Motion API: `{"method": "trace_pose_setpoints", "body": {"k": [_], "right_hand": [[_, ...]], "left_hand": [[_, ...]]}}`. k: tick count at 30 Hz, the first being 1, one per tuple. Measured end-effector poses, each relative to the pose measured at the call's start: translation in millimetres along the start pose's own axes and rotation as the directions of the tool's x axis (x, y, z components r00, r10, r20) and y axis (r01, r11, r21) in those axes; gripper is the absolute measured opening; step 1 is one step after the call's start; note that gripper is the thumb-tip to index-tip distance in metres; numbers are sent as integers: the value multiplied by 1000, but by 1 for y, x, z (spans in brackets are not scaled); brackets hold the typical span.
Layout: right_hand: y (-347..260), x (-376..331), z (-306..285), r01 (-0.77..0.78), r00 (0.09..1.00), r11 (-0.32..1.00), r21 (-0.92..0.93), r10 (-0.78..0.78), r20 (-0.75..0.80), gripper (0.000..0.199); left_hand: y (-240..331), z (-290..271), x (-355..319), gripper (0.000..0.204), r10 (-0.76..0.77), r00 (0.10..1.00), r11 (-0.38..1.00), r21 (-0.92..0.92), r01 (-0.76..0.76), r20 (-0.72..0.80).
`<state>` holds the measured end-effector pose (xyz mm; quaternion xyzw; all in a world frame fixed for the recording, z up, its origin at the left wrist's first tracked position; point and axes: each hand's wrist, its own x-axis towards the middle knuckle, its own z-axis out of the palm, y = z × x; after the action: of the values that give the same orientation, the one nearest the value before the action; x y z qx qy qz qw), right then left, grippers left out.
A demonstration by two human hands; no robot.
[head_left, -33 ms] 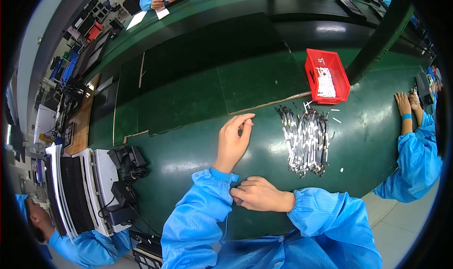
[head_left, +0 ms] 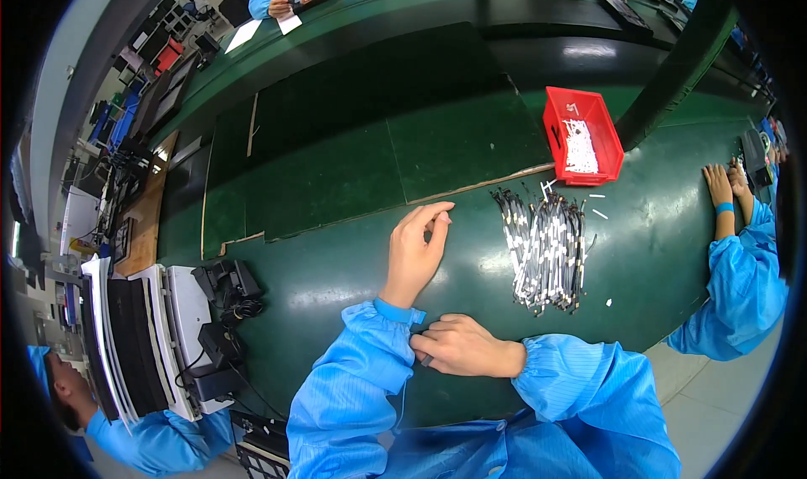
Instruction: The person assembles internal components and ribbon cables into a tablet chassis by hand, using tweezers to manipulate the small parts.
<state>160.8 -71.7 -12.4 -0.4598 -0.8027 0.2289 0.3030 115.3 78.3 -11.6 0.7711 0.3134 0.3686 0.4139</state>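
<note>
Item: right hand (head_left: 461, 346) at left sleeve cuff (head_left: 395, 315); bench stock untouched.

Right hand's fingers are closed together, pinching the blue cuff at the left wrist; whether a small dark thing sits under the fingertips cannot be told. Left hand (head_left: 416, 248) lies beyond the pinch on the green table (head_left: 336, 269), fingers loosely curled, holding nothing that shows. Bundle of black-and-white cables (head_left: 545, 248) lies right of and beyond the pinch, well apart from both hands. Red bin (head_left: 582, 136) with white parts stands farther out. Judgement: sleeve adjustment under way; cables not yet taken up.
</note>
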Motion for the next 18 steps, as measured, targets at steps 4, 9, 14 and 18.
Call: {"method": "trace_pose_setpoints", "body": {"k": [4,9,14,18], "right_hand": [[-1,0,-1,2,1000,1000,0,-2,-1,20],[0,0,0,-3,1000,1000,11,3,0,20],[-1,1,-2,-1,1000,1000,16,1,5,20],[-1,1,-3,2,1000,1000,8,-2,1,19]], "left_hand": [[1,0,0,15,-5,1000,1000,3,5,3],[1,0,0,15,0,1000,1000,7,0,4],[0,-1,0,16,9,1000,1000,7,-9,-3],[0,0,0,15,1,1000,1000,1,-1,2]]}}
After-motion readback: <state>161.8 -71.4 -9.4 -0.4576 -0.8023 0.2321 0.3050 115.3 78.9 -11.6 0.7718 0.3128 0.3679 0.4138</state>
